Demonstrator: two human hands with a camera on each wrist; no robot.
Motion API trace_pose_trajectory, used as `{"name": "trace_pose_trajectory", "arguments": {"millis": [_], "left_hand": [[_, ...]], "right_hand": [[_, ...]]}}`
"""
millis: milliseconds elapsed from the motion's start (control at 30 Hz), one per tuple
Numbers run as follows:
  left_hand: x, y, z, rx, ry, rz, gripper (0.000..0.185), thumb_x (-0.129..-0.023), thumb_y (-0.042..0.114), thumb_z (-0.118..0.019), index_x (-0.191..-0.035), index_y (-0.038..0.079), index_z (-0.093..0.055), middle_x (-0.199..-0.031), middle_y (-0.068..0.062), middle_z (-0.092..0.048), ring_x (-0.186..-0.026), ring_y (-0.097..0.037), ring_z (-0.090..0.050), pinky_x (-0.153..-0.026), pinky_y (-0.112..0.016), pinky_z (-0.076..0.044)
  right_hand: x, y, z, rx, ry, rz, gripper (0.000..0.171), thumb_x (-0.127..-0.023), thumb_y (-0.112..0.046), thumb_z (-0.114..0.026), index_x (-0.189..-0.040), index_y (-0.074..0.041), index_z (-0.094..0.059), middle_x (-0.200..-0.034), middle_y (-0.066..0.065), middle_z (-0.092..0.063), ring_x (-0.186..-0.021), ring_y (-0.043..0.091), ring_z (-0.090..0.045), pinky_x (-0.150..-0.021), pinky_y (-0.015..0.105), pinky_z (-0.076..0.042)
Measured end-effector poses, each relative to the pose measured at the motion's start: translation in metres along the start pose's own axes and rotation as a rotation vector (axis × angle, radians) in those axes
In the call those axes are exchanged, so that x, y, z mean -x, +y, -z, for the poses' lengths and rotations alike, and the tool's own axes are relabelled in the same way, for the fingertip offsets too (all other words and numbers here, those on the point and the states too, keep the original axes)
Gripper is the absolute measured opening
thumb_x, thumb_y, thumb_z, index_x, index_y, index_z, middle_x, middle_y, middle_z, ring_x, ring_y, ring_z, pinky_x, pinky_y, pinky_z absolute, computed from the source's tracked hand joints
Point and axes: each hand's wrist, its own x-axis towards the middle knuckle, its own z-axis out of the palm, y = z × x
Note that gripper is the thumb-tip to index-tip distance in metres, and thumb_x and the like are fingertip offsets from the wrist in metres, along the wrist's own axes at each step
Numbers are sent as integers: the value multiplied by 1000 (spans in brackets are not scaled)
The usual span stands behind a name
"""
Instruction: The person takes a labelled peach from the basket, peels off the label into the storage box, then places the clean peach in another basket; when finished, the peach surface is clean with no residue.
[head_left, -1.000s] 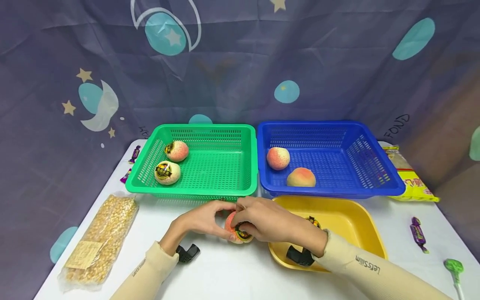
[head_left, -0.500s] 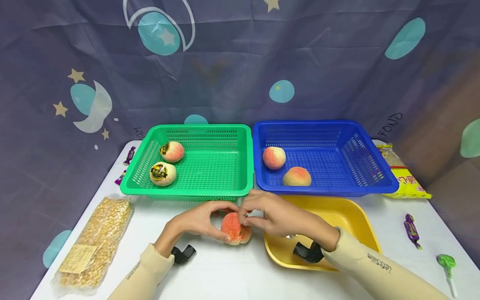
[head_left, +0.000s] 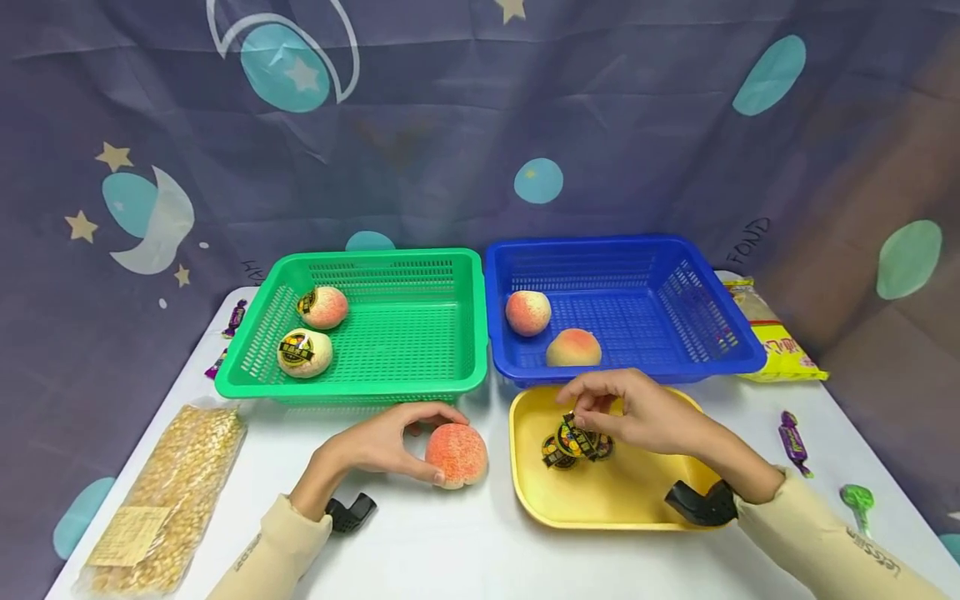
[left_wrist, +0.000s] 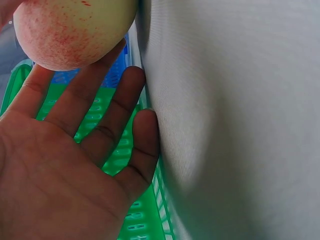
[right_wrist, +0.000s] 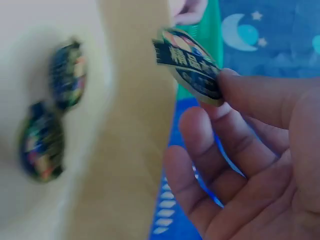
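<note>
The left hand (head_left: 378,442) holds a peach (head_left: 456,455) on the white table (head_left: 450,550), near its front edge, with fingers curled round it. The right hand (head_left: 637,412) pinches a round sticker (right_wrist: 190,67) between thumb and finger, over the yellow tray (head_left: 600,508). Two more stickers (head_left: 573,442) lie inside the tray.

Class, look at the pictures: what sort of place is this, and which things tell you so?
Probably a makeshift indoor tabletop setup, not a kitchen: a white table against a draped purple moon-and-star fabric backdrop, with a green plastic mesh basket and a blue plastic mesh basket side by side.
</note>
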Motion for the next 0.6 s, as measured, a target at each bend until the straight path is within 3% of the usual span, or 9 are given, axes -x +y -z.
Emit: {"name": "trace_pose_trajectory", "arguments": {"millis": [367, 600], "left_hand": [[1, 0, 1, -6, 1, -4, 64, -75, 35, -90, -133, 36, -61, -129, 17, -65, -121, -7, -59, -105, -36, -47], [0, 1, 1, -1, -12, -15, 64, -76, 34, -90, -133, 35, -60, -129, 17, -65, -122, -8, -59, -107, -37, -47]], "right_hand": [[25, 17, -2, -93, -311, -130, 13, -97, -13, -68, -110, -13, -71, -93, -4, -71, -83, 3, -62, -73, 24, -54], [33, 21, -4, -75, -372, -156, 17, -96, -15, -69, -112, -12, -70, -97, -6, -74, -85, 0, -62, -73, 23, -53]]}}
